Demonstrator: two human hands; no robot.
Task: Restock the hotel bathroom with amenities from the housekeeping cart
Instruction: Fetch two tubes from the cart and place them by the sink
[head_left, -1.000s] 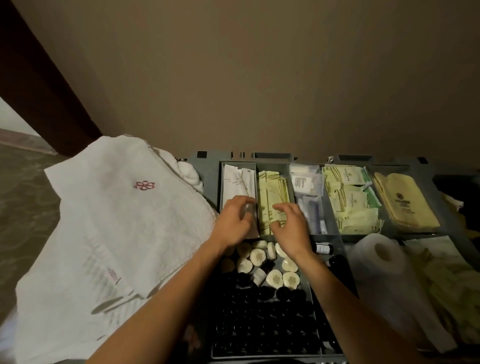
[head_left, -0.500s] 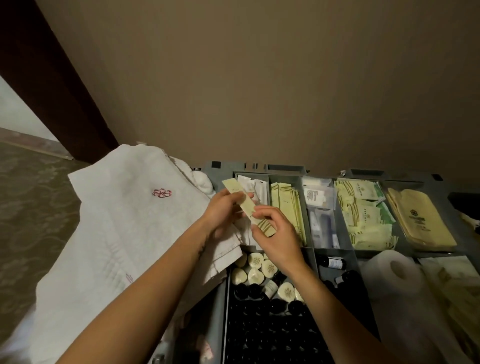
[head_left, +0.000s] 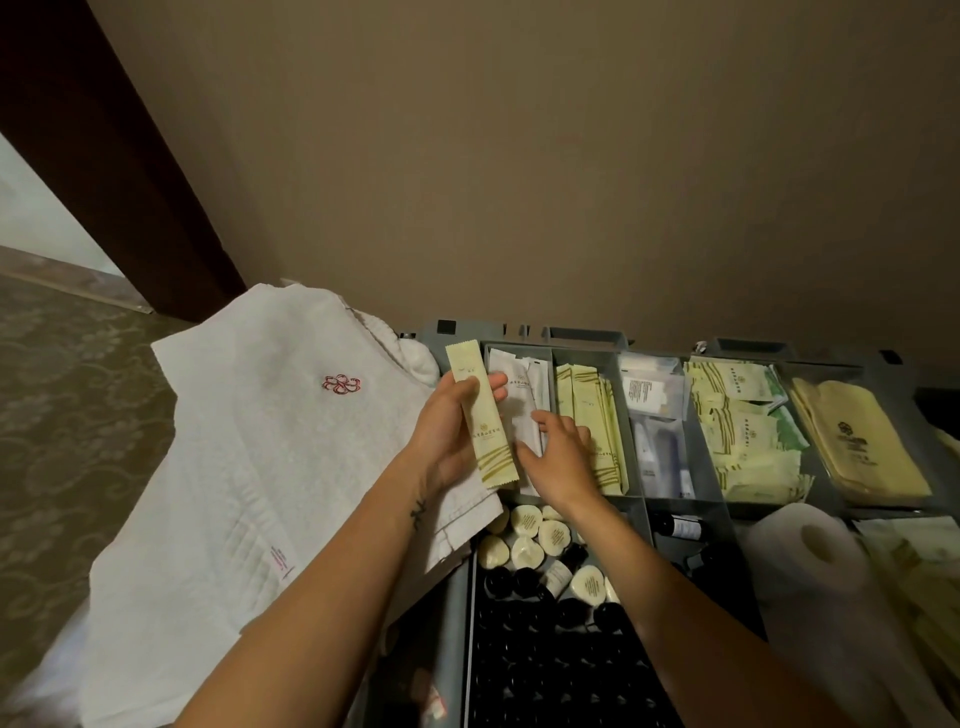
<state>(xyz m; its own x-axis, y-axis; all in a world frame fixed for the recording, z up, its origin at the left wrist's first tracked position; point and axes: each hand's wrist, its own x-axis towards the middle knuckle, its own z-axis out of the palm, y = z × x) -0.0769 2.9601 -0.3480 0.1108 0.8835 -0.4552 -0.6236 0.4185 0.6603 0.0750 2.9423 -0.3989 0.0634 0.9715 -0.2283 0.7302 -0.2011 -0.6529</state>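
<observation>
My left hand (head_left: 451, 431) holds a long pale yellow sachet (head_left: 480, 415) upright over the left edge of the grey cart tray (head_left: 524, 335), thumb across its front. My right hand (head_left: 558, 457) reaches into the compartment of white sachets (head_left: 519, 384), fingers extended and touching them. Just right of it lies a stack of matching yellow sachets (head_left: 587, 410). Small round cream soaps (head_left: 535, 535) and dark bottles (head_left: 545, 660) fill the tray's front section.
A white towel (head_left: 270, 457) with a red emblem drapes over the cart's left side. Further right are clear-wrapped kits (head_left: 654, 415), yellow packets (head_left: 737, 421), tan pouches (head_left: 852, 436) and a toilet roll (head_left: 815, 545). A beige wall stands close behind; a dark door frame (head_left: 104, 156) at left.
Both hands were in the compartments, then lifted out one yellow sachet together. Now my left hand alone holds it upright and my right hand has gone back down to the white sachets.
</observation>
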